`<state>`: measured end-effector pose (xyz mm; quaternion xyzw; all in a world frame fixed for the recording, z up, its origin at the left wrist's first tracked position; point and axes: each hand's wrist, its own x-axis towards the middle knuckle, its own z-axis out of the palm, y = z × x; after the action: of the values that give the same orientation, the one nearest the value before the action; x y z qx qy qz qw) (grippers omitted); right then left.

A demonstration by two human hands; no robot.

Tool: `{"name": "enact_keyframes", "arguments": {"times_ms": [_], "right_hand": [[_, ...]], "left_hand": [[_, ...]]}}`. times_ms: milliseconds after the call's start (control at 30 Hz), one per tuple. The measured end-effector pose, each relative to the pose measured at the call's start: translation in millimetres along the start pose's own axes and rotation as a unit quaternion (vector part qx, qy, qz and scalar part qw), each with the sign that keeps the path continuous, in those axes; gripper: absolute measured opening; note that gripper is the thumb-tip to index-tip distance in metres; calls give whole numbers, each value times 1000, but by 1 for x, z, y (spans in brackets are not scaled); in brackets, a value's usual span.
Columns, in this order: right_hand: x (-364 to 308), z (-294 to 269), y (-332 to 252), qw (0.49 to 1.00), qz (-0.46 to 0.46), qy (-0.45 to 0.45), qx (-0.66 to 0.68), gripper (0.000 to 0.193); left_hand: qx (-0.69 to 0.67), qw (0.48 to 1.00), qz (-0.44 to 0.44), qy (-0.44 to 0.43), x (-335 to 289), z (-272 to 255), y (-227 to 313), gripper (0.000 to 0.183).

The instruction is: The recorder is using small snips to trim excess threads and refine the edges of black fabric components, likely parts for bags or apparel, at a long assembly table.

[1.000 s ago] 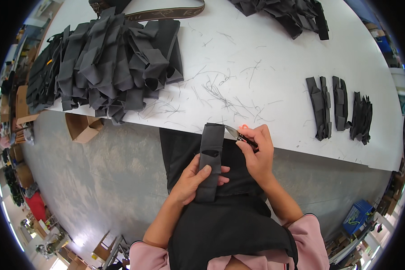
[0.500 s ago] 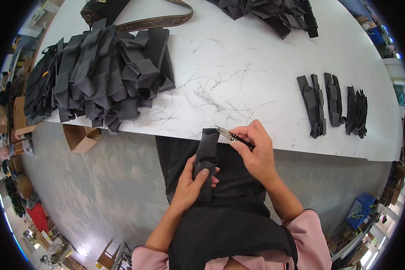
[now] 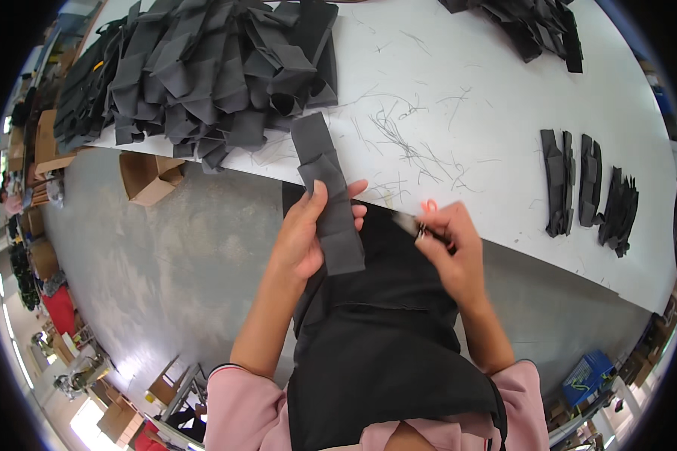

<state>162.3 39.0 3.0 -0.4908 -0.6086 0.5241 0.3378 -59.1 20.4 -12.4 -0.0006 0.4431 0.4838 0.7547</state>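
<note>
My left hand (image 3: 306, 231) grips a dark grey fabric strip (image 3: 329, 184) with folded, stitched sections, thumb on top and fingers behind it. The strip slants over the table's front edge, its far end near a large heap of similar strips (image 3: 203, 68). In my right hand (image 3: 456, 244) is a pair of thread snips (image 3: 408, 222), blades pointing left toward the strip but apart from it. That hand is slightly blurred, its fingers closed round the handles. Loose dark thread ends (image 3: 402, 139) lie scattered on the white table (image 3: 496, 113) beyond my hands.
Small stacks of dark strips (image 3: 558, 184) lie at the table's right, with another pile (image 3: 530, 30) at the far right. An open cardboard box (image 3: 150, 179) stands below the table's left edge. A blue crate (image 3: 594, 376) is on the floor at right.
My left hand has moved up and left, and the strip now lies extended instead of curled. My right hand with the snips has shifted right, away from it. The view has turned.
</note>
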Motion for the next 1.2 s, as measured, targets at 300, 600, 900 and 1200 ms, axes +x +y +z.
{"name": "enact_keyframes", "arguments": {"times_ms": [300,600,900,1200], "right_hand": [[-27,16,-10,986,-96,-33,-130,31],[-25,23,-17,964,-165,-53,-204,32],[-31,24,-17,944,-190,-38,-266,32],[-33,20,-14,956,-201,-2,-215,30]], "left_hand": [[-6,999,36,19,4,9,-1,41],[2,998,53,25,4,16,3,40],[-18,997,65,33,4,18,2,39],[-41,997,57,27,7,17,4,39]]}}
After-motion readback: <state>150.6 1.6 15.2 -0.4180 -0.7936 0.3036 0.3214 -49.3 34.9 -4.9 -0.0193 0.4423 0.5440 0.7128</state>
